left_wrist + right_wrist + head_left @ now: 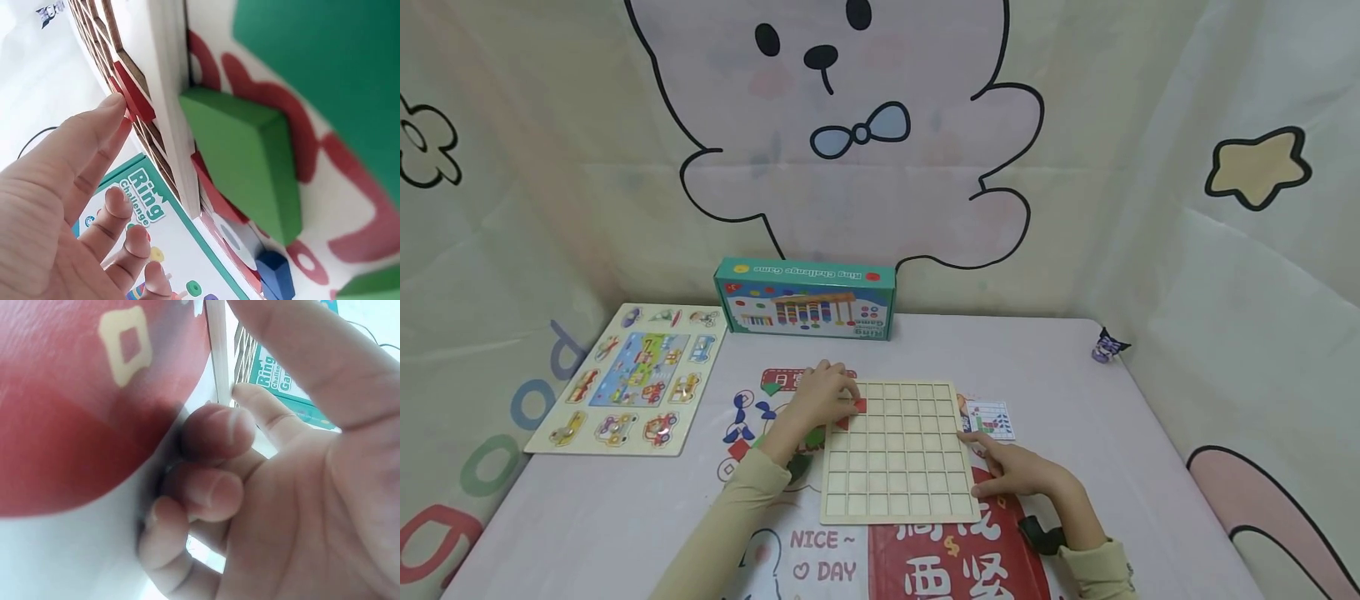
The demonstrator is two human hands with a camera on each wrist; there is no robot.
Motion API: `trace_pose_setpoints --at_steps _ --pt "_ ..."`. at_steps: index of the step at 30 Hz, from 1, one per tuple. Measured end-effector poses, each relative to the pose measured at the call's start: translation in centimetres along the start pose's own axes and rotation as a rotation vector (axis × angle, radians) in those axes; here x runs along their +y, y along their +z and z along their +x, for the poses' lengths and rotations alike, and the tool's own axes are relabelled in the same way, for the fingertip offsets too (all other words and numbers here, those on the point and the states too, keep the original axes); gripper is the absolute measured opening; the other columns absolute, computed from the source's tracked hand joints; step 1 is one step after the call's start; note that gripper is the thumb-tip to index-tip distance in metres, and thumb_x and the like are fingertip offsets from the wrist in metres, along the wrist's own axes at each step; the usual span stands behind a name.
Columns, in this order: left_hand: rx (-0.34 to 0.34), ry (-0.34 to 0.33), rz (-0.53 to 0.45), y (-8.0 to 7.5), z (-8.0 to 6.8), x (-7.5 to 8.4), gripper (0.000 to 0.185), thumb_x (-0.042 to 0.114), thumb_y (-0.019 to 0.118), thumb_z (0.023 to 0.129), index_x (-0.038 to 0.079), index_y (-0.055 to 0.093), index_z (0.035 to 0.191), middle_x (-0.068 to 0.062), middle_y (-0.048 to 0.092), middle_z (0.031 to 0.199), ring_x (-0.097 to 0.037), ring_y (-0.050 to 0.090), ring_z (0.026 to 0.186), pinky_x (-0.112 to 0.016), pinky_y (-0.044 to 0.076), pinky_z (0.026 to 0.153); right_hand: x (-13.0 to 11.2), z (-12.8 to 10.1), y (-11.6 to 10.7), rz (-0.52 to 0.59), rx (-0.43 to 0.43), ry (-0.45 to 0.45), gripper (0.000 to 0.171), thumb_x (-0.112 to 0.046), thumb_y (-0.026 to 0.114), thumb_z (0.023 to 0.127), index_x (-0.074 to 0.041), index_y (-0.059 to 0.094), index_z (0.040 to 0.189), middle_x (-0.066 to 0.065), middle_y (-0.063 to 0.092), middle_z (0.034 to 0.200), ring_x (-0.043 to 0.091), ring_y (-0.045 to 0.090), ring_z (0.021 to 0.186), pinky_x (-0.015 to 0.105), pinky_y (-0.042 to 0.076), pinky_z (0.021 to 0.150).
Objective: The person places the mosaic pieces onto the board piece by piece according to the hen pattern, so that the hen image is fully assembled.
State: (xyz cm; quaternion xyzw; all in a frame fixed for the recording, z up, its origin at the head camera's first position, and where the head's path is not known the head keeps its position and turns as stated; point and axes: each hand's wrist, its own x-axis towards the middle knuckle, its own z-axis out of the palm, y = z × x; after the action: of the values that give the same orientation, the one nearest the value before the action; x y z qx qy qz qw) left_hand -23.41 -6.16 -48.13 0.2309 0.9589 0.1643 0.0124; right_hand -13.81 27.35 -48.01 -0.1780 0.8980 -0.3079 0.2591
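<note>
A pale wooden grid board (898,454) lies in front of me, its square cells edged by thin ridges. At its upper left corner my left hand (827,396) pinches a small red puzzle piece (133,92) with thumb and index finger; the other fingers are loosely bent. Red also shows at the fingertips in the head view, partly covered by the hand. My right hand (1018,468) rests at the board's right edge, index finger and thumb spread and touching it. Its remaining fingers bend beneath the palm in the right wrist view.
Green, blue and red pieces, including a green block (244,156), lie left of the board. A picture puzzle board (568,417) sits at far left, a Ring Challenge box (805,304) behind. A pattern card (990,419) and purple wrapper (1107,346) are at right.
</note>
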Motion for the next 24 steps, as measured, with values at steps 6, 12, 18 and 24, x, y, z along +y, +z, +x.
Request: trace_pose_setpoints --at_steps 6,12,18,24 --pt "-0.029 -0.028 -0.074 -0.2 -0.3 0.0 0.013 0.03 0.074 0.074 0.025 0.074 0.086 0.002 0.06 0.1 -0.02 0.046 0.091 -0.048 0.039 0.086 0.0 -0.1 0.0 0.01 -0.002 -0.007 0.082 -0.036 0.072 0.078 -0.015 0.029 0.144 0.002 0.049 0.074 0.012 0.053 0.068 0.026 0.043 0.059" --pt "-0.049 -0.076 -0.178 -0.3 -0.9 -0.2 0.015 0.026 0.073 0.076 0.023 0.074 0.09 0.0 0.062 0.106 -0.024 0.048 0.106 -0.052 0.032 0.098 0.0 -0.2 -0.1 0.012 -0.001 -0.016 0.081 -0.036 0.072 0.078 -0.014 0.029 0.144 0.003 0.049 0.073 0.012 0.053 0.067 0.026 0.043 0.059" --pt "-0.02 -0.079 -0.2 -0.6 -1.9 -0.6 0.01 0.027 0.073 0.077 0.023 0.074 0.086 0.005 0.063 0.091 -0.021 0.052 0.096 -0.044 0.039 0.091 0.0 -0.1 -0.1 0.012 0.002 -0.014 0.082 -0.036 0.072 0.078 -0.015 0.029 0.144 0.002 0.05 0.075 0.012 0.053 0.069 0.026 0.043 0.06" --pt "0.001 -0.107 -0.243 -1.4 -3.4 -1.0 0.009 0.029 0.073 0.078 0.022 0.074 0.083 0.004 0.06 0.09 -0.018 0.048 0.091 -0.04 0.04 0.083 0.0 -0.1 -0.1 0.008 0.006 -0.009 0.082 -0.037 0.072 0.077 -0.015 0.03 0.144 0.003 0.048 0.072 0.011 0.051 0.065 0.025 0.042 0.057"
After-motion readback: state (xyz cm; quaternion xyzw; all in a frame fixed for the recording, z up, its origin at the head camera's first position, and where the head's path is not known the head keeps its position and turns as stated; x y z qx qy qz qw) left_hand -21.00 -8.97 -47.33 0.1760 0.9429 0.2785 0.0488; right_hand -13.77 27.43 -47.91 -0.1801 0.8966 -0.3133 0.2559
